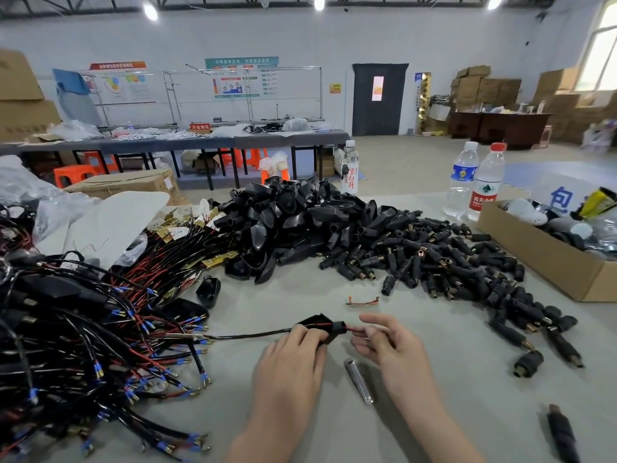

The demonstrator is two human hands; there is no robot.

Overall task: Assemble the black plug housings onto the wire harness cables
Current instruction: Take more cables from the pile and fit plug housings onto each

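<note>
Findings from my remote station: the left hand [293, 349] lies knuckles-up on the surface [417, 312], its fingers curled over one black plug housing [320, 324] and holding it down. A black harness cable [247, 336] runs into that housing from the left, and its red wire ends [355, 329] come out of the housing's narrow neck on the right. The right hand [384, 342] pinches those wire ends between thumb and fingers, with the index finger held out straighter above them. I judge this unit to be mid-assembly: the housing is threaded onto the cable, though I cannot tell whether it is fully seated. As to overall progress, much is left. A large heap of loose housings [293, 222] sits at the back of the surface, a spread of small black barrel connectors [434, 262] lies to its right, and a dense tangle of harness cables [83, 329] fills the left side. Some cables in that tangle appear to carry dark housings already, but I cannot count them. One stray housing [208, 290] lies apart near the tangle. Also noted: a small metal cylinder [359, 380] between the wrists, a copper clip [363, 301] just beyond the hands, and an open cardboard box [541, 259] at far right.
</note>
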